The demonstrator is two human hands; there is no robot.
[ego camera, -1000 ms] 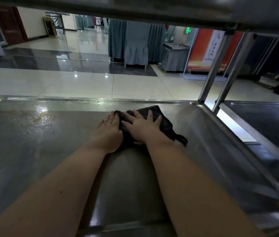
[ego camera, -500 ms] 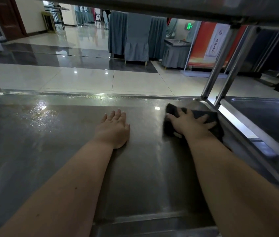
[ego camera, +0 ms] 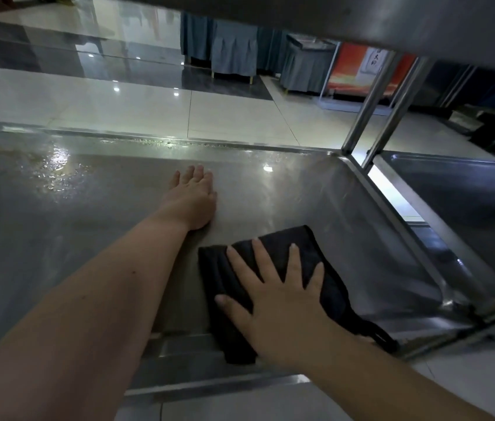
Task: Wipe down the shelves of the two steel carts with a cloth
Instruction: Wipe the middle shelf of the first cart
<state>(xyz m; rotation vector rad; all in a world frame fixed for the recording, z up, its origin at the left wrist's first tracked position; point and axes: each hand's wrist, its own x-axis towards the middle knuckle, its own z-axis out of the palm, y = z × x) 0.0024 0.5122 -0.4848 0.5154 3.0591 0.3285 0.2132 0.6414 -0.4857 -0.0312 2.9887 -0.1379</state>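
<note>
Right grip flat with fingers spread, pressing black cloth on steel shelf, cloth reaching near rim, left grip open and flat further in, wide wet steel at left, right rim and posts near, second cart shelf just beside.

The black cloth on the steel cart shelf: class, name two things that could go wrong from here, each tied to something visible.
1. The right hand only presses flat on the black cloth, which reaches the front edge of the shelf. A pull toward the body could drag it off onto the floor.
2. The left hand rests flat on steel that looks wet. If the person leans on it, it might slip.
</note>
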